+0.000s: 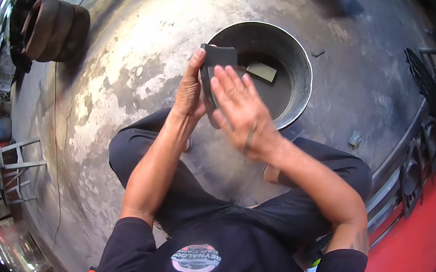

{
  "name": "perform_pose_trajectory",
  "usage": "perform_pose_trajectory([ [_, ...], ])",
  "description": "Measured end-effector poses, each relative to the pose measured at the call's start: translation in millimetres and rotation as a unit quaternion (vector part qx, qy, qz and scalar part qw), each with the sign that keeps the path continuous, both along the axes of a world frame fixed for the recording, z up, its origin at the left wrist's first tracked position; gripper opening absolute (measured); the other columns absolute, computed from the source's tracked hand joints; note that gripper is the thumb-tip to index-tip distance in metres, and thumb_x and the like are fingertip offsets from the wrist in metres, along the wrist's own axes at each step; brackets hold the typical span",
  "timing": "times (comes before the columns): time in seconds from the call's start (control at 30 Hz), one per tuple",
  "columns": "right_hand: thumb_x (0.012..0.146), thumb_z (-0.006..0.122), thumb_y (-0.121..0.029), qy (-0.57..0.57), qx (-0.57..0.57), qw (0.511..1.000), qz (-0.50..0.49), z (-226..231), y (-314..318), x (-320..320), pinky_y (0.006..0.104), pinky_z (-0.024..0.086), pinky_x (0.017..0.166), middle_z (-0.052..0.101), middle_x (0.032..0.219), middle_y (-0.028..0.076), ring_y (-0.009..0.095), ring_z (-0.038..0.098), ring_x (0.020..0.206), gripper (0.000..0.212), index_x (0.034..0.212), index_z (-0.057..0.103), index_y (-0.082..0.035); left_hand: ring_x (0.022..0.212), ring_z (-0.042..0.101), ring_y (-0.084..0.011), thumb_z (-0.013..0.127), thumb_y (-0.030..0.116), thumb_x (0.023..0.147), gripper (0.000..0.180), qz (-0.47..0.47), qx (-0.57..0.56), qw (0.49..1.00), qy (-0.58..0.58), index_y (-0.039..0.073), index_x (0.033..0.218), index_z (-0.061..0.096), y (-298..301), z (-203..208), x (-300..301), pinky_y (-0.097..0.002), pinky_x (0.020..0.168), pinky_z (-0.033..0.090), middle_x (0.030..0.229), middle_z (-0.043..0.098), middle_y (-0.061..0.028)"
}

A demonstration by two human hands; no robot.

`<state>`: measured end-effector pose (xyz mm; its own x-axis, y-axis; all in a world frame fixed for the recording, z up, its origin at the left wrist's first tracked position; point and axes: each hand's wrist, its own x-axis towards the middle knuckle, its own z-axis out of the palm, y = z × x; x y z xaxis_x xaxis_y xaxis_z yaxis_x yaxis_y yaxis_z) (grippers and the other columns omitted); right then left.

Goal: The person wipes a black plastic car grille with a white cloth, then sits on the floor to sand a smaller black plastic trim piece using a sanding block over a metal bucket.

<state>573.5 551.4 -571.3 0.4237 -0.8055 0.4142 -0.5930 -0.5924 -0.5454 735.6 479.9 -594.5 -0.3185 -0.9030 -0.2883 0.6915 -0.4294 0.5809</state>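
Note:
My left hand [190, 89] grips a dark grey, curved panel-like piece [220, 55] by its left side, thumb up along the edge. The piece is held tilted over the near-left rim of a round basin [310, 82]. Across its lower part lies my right hand [241, 109], palm down with fingers stretched out. Whether anything sits under that palm is hidden. Inside the basin is dark liquid, and a pale yellow-green rectangular block [262, 72] rests in it.
On the left stand stacked, worn brown tyre-like rings [55, 30] and a small metal-framed stool [18, 165]. Dark car parts [414, 173] lean along the right by a red surface. A small object [355, 140] lies on the patchy concrete floor [122, 68]. My bent legs flank the basin's near side.

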Motion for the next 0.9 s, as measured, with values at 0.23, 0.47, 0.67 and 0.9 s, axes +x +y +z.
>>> perform_pose_trajectory([
  [0.23,0.106,0.054,-0.025,-0.03,0.005,0.999,-0.013,-3.5,5.5,1.8,0.058,0.03,0.123,0.042,0.159,0.03,0.042,0.038,0.151,0.057,0.15,0.046,0.01,0.112,0.066,-0.02,0.07,0.046,0.096,0.052,0.011,-0.016,0.998,-0.067,0.008,0.13,0.064,-1.6,-5.1,2.7,-0.0365,0.104,0.054,0.12,0.069,-0.0065],
  [0.47,0.104,0.057,-0.027,-0.045,0.012,0.998,-0.035,-12.5,-11.0,-3.3,0.0581,0.028,0.124,0.042,0.161,0.028,0.042,0.037,0.152,0.06,0.151,0.045,0.01,0.105,0.071,-0.0212,0.069,0.04,0.098,0.04,0.032,0.011,0.999,-0.019,0.01,0.124,0.065,4.6,4.1,-2.3,-0.0364,0.099,0.057,0.114,0.074,-0.0084],
  [0.67,0.104,0.057,-0.025,-0.002,0.005,0.999,-0.054,-10.9,-36.8,-18.1,0.0593,0.031,0.121,0.046,0.158,0.028,0.043,0.042,0.149,0.056,0.148,0.049,0.009,0.105,0.071,-0.0167,0.066,0.037,0.101,0.033,-0.014,0.004,1.0,0.002,0.01,0.122,0.066,2.3,1.4,-1.2,-0.0352,0.097,0.058,0.115,0.074,-0.0052],
  [0.9,0.103,0.058,-0.024,0.003,-0.001,1.0,-0.015,-7.1,-24.2,-8.7,0.0578,0.029,0.124,0.043,0.158,0.031,0.045,0.04,0.15,0.058,0.147,0.048,0.012,0.111,0.069,-0.019,0.068,0.043,0.1,0.042,0.006,0.025,0.997,-0.072,0.011,0.127,0.064,9.1,9.3,-10.7,-0.0383,0.101,0.056,0.117,0.072,-0.0077],
])
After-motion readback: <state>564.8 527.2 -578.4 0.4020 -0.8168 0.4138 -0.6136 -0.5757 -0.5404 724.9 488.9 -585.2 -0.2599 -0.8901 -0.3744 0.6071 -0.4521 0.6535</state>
